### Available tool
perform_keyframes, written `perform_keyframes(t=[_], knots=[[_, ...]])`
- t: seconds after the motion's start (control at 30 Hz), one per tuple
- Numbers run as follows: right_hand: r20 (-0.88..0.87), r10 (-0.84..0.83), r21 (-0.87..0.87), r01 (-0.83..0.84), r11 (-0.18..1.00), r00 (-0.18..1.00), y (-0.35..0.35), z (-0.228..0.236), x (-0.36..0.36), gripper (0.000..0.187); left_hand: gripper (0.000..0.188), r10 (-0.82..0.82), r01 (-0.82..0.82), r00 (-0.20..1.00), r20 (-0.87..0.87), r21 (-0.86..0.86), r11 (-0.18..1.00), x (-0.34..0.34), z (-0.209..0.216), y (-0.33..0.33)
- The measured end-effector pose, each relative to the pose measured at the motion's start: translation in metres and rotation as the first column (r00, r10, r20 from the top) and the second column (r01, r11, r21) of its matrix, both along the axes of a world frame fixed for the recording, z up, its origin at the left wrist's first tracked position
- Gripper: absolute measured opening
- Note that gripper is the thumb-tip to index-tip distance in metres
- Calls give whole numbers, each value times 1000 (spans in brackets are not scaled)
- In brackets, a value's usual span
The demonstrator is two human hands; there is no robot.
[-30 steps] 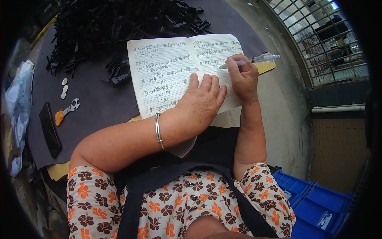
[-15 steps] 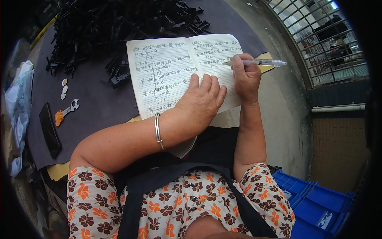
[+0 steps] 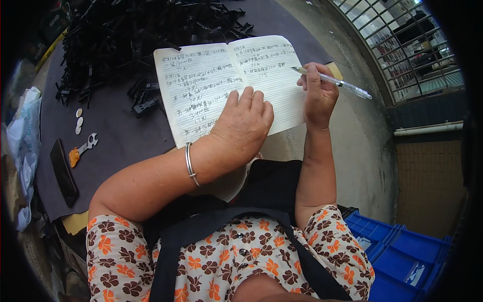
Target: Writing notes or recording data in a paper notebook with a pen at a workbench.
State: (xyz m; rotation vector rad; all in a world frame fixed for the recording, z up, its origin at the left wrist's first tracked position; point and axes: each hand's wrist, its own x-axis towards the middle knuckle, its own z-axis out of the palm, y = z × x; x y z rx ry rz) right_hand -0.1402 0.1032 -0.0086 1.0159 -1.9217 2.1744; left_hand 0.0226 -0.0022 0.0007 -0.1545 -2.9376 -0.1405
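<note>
1. Dark grey cloth [image 3: 118,136] covers the table; on its left I see a black smartphone [image 3: 64,172] and a small open-ended wrench [image 3: 90,142].
2. Farther right, the lined notebook [image 3: 242,76] lies spread open; I'd expect it light and floppy, easily creased, best lifted by the spine or both outer edges.
3. The left hand [image 3: 241,121] rests over its lower middle, fingers extended, nearly together, gripping nothing I can see.
4. Beside the right page, the right hand [image 3: 320,95] pinches a clear-barrelled pen [image 3: 352,89]: probably light, stiff, slightly slippery, best held near the tip.
</note>
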Motion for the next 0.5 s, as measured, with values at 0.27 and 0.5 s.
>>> perform_keyframes(t=[0.27,0.5], knots=[[95,-126,160,110,981,988,0,-10,-13,18,64,15,-19,998,-53,-81,997,3,-8,7],[33,45,84,-48,995,998,-5,3,11,15,80,-11,-3,993,-116,-117,993,1,-16,6]])
